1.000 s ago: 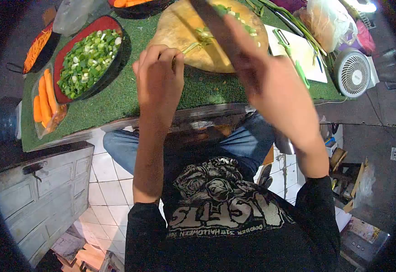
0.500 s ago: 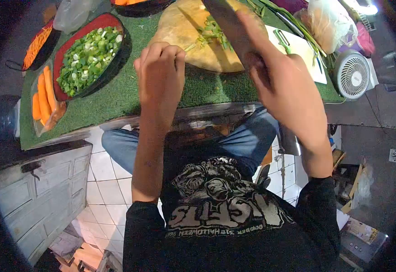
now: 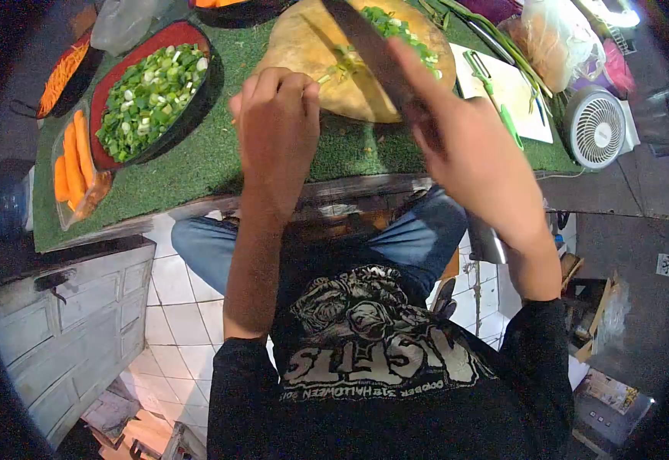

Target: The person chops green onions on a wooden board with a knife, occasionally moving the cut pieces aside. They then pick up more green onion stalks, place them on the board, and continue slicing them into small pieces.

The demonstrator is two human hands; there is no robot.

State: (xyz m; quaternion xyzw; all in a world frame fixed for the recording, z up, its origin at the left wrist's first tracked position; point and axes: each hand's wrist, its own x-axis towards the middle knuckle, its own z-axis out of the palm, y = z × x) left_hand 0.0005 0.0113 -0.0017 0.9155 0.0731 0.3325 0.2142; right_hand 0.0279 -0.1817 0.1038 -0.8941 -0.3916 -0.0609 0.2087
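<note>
A large knife (image 3: 369, 47) slants over the round wooden cutting board (image 3: 288, 47), its handle wrapped by my right hand (image 3: 468, 149). Chopped green onion (image 3: 399, 32) lies on the board's right part, partly behind the blade. A few pale yellowish-green pieces (image 3: 343, 67) sit left of the blade. My left hand (image 3: 277, 115) is closed at the board's lower left edge, its fingers curled down; what they hold, if anything, is hidden.
At the left are a red-lined bowl of cut green onion (image 3: 146, 107), whole carrots (image 3: 73, 165) in a clear tray and shredded carrot (image 3: 64, 77). At the right are a white board (image 3: 530, 119), a green peeler (image 3: 484, 73), plastic bags (image 3: 553, 46) and a small fan (image 3: 599, 126).
The knife and my right hand have shifted slightly left, showing more chopped green onion on the right of the board. My left hand has moved slightly right.
</note>
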